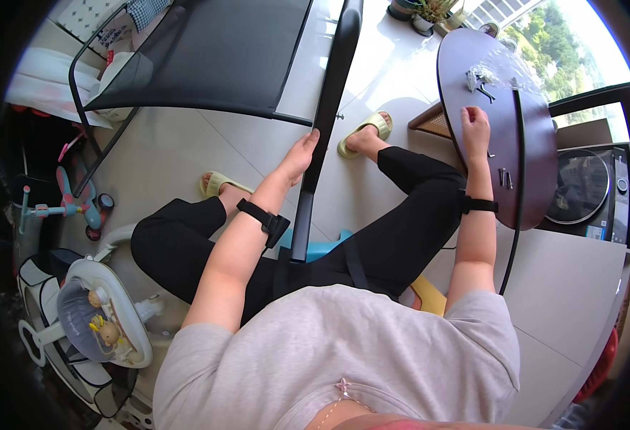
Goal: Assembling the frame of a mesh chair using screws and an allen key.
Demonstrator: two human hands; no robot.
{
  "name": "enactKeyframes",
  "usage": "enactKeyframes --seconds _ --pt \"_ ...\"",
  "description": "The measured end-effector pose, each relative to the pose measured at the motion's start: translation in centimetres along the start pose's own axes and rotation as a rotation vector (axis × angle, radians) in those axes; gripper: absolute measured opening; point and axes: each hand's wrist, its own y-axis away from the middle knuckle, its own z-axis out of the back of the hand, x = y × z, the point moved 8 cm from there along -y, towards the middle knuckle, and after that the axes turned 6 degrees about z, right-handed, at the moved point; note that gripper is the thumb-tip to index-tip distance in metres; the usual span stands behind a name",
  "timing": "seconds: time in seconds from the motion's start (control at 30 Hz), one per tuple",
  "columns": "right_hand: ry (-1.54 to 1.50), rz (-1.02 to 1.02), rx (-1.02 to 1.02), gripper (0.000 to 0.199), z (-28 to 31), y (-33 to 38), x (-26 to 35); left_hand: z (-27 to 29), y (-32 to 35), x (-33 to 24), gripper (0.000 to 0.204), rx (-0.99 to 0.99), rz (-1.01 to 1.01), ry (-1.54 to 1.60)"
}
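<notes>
My left hand [302, 156] is closed round the side of a long flat black bar [335, 64], which slants from the top of the view down to my lap. The bar joins a black metal frame with dark mesh fabric [207, 57], apparently a chair. A small bolt [340, 116] sticks out of the bar's right side. Over the near edge of an oval purple-brown table [458, 54], my right hand [475, 129] has its fingers curled together; what they hold, if anything, is hidden. Loose screws [505, 178] lie on the table below that hand, and dark hex keys [485, 92] lie beyond it.
Clear plastic packaging [505, 68] rests on the table. A thin black rod [520, 143] crosses it. At right, a record player [576, 186] sits on a white cabinet [566, 287]. To my left stand a baby swing [139, 337] and a child's tricycle [71, 208].
</notes>
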Motion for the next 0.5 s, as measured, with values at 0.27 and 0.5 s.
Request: enactKeyframes --seconds 0.27,0.5 --pt "-0.913 -0.407 0.971 0.050 -17.6 8.9 17.0 -0.5 -0.6 -0.1 0.064 0.042 0.006 0.004" --pt "-1.065 -0.363 0.898 0.030 -17.1 8.9 18.9 0.1 -0.7 0.4 0.064 0.029 0.019 0.009"
